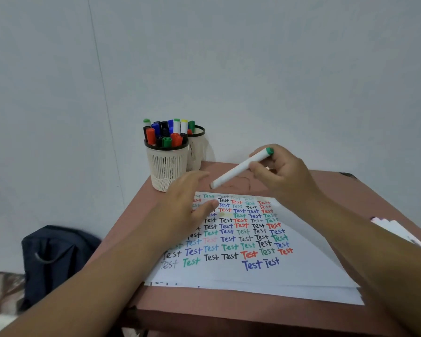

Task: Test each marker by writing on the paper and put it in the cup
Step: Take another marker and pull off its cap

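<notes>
My right hand (281,175) grips a white marker with a green end (238,169) above the far edge of the paper (309,268); the marker slants down to the left. My left hand (191,203) hovers with straight fingers over the paper's top left corner, holding nothing. The paper is covered with rows of the word "Test" in black, blue, green and red. A white mesh cup (167,170) crammed with several markers stands at the table's far left corner. A second cup (197,152), also holding markers, is right behind it.
The brown table (241,312) stands against a plain white wall. More white sheets (399,231) lie at the table's right edge. A dark blue bag (56,261) sits on the floor to the left of the table.
</notes>
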Available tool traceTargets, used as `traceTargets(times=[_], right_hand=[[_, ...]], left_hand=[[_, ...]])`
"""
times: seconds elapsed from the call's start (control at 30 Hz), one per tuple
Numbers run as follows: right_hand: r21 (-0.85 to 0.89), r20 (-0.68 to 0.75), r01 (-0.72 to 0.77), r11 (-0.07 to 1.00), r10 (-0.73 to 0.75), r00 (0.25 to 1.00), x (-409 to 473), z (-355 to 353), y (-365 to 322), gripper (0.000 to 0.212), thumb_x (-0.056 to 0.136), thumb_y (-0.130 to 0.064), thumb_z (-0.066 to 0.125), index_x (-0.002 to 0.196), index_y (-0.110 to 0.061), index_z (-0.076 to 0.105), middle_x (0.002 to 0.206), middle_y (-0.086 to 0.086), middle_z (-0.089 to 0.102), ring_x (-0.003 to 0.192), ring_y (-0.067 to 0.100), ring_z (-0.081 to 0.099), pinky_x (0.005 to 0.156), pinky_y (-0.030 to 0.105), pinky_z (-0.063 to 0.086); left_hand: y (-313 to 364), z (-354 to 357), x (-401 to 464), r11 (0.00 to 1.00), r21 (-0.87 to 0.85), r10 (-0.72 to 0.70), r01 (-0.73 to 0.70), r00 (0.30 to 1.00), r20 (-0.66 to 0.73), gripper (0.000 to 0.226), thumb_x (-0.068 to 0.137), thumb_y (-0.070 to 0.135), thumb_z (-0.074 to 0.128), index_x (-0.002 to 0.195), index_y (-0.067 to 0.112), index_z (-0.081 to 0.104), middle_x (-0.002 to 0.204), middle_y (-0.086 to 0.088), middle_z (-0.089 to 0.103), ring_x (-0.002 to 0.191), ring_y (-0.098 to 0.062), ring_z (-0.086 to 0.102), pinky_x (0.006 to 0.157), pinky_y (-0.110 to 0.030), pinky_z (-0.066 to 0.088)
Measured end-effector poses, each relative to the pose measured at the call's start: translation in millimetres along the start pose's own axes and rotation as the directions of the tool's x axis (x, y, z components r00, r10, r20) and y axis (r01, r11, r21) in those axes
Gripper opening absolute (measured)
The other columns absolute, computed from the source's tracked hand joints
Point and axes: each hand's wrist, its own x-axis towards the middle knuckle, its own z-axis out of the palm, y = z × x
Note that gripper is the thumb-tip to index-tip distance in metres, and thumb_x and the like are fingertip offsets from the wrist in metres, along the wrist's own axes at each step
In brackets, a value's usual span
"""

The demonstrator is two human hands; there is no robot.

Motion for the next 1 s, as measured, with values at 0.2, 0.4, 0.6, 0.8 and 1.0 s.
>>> traceTargets(times=[0.2, 0.4, 0.6, 0.8, 1.0], right_hand=[[0.323, 0.016, -0.103, 0.941, 0.103, 0.995, -27, 27, -27, 0.007, 0.100, -0.006, 0.062, 0.104, -0.012, 0.064, 0.086, 0.005, 0.078, 0.087, 0.020, 0.076, 0.083, 0.035, 0.060], [0.494, 0.011, -0.194, 0.847, 0.217, 0.976, -37, 41, -37, 0.007, 0.103, -0.004, 0.052, 0.100, -0.010, 0.055, 0.095, 0.009, 0.079, 0.081, 0.022, 0.075, 0.074, 0.032, 0.060], [0.623, -0.145, -0.245, 0.743, 0.418, 0.897, -38, 23, -41, 0.015, 0.102, -0.008, 0.055, 0.113, -0.012, 0.064, 0.086, 0.013, 0.069, 0.063, 0.014, 0.061, 0.063, 0.028, 0.054], [0.606, -0.109, -0.432, 0.668, 0.607, 0.787, -71, -17, -13, 0.012, 0.103, -0.016, 0.057, 0.105, -0.006, 0.064, 0.093, 0.016, 0.065, 0.062, 0.013, 0.059, 0.059, 0.025, 0.053], [0.537, 0.059, -0.459, 0.708, 0.511, 0.858, -100, -40, -10, 0.034, 0.089, 0.008, 0.071, 0.110, -0.006, 0.049, 0.090, 0.019, 0.073, 0.073, 0.024, 0.070, 0.068, 0.030, 0.062]], left_hand=[[7, -2, -6, 0.994, -0.063, 0.095, -0.094, 0.995, 0.005, 0.036, 0.104, 0.045, 0.041, 0.138, 0.036, 0.045, 0.117, 0.022, 0.051, 0.106, 0.003, 0.045, 0.089, -0.021, 0.039], [10, -7, -11, 0.994, -0.060, 0.093, -0.095, 0.995, -0.038, 0.029, 0.096, 0.063, 0.034, 0.116, 0.050, 0.049, 0.083, 0.013, 0.060, 0.073, -0.006, 0.058, 0.059, -0.019, 0.044], [2, -7, -12, 0.987, -0.159, 0.025, -0.031, 0.999, -0.039, 0.091, 0.071, 0.098, 0.021, 0.147, 0.048, 0.023, 0.099, 0.012, 0.059, 0.091, 0.001, 0.056, 0.074, -0.029, 0.049], [7, -6, -9, 0.998, 0.033, -0.056, 0.052, 0.990, 0.127, 0.056, 0.083, 0.085, 0.041, 0.130, 0.054, 0.045, 0.090, 0.016, 0.060, 0.089, -0.002, 0.057, 0.073, -0.027, 0.047], [11, -5, -2, 0.982, 0.180, -0.087, 0.052, 0.978, 0.191, 0.038, 0.087, 0.070, 0.056, 0.118, 0.050, 0.063, 0.069, 0.009, 0.057, 0.063, -0.006, 0.054, 0.056, -0.024, 0.038]])
